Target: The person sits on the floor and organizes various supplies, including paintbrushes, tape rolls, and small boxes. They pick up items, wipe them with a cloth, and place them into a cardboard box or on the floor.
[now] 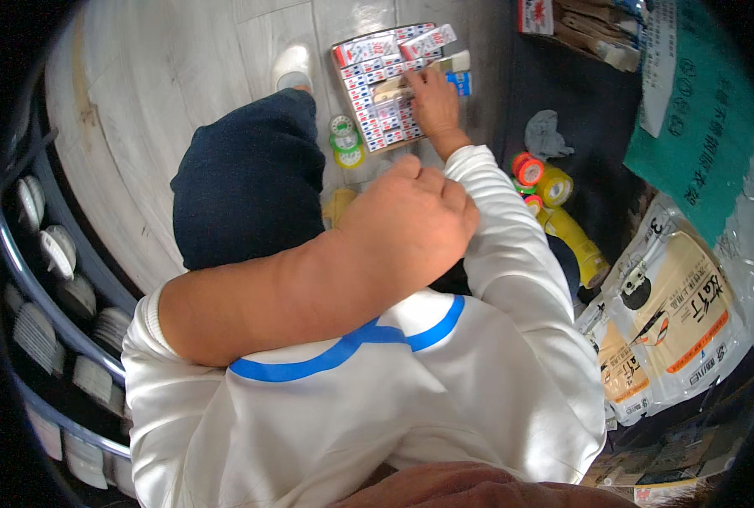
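Note:
My left hand (415,222) is curled into a fist close below the camera, the forearm crossing my chest; its palm side is hidden and nothing shows in it. Further off, my right hand (437,105) reaches down to a shallow carton (377,151) of small white boxes with red and blue marks. Its fingertips meet tan and clear items (393,92) lying on the boxes; whether they grip one is unclear. Two larger red-and-white boxes, one (367,51) flat and one (428,42) tilted, rest at the carton's far end. A blue packet (459,83) lies beside the hand.
Green and yellow tape rolls (345,141) are left of the carton. To the right are yellow tape rolls (577,244), orange rolls (528,170), a crumpled plastic bag (545,134), a green sheet (701,120) and printed plastic packs (675,305). A curved metal-railed rack (59,355) stands left.

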Demonstrator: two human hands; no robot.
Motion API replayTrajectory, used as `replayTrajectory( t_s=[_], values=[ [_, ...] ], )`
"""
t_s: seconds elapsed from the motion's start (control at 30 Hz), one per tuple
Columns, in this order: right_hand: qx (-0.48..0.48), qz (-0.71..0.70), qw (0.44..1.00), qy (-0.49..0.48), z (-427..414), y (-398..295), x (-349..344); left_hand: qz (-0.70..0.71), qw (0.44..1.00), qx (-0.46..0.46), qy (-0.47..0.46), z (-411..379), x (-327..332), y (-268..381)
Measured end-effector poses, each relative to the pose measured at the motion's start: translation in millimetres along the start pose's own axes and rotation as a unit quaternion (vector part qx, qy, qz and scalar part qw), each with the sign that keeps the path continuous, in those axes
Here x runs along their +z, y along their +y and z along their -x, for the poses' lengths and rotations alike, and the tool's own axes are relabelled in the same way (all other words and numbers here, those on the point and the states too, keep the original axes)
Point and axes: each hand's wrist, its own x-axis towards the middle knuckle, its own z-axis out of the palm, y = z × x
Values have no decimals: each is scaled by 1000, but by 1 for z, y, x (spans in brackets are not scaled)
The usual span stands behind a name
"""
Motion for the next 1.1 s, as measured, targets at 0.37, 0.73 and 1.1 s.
replayTrajectory(
  t_s=[0.37, 0.73, 1.1],
  values=[
    [0, 25, 1000, 15, 6, 6, 7, -81, 996, 20, -30, -19, 16, 2],
    [11, -4, 1000, -1, 16, 14, -9, -187, 982, -7, 27, -38, 35, -4],
    [147, -275, 949, 49, 43, 41, -63, -15, 986, -132, 96, -51, -3, -43]
  ],
)
